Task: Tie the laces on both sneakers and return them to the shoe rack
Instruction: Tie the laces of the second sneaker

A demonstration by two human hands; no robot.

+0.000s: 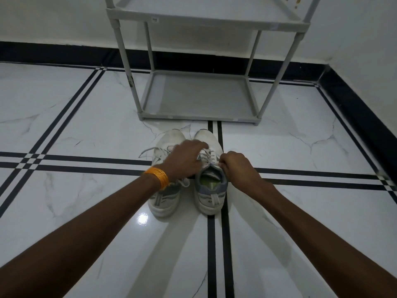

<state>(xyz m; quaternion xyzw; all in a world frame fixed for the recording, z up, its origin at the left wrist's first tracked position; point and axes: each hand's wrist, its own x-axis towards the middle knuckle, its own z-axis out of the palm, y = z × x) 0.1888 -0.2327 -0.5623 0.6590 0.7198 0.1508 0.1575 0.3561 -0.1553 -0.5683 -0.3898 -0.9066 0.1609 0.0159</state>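
Two white-and-grey sneakers stand side by side on the floor, toes pointing away from me. My left hand [184, 159] reaches across the left sneaker [165, 201] to the laces of the right sneaker [211, 198], fingers bent over them. My right hand [237, 168] pinches a white lace end at the right sneaker's tongue. Loose laces trail from the left sneaker on its left side and near its collar. The grey shoe rack [199, 119] stands just beyond the toes, its bottom shelf bare.
White marble floor tiles with black stripe lines surround the shoes. A white wall with a black skirting runs behind the rack and along the right side. An orange band sits on my left wrist [158, 176].
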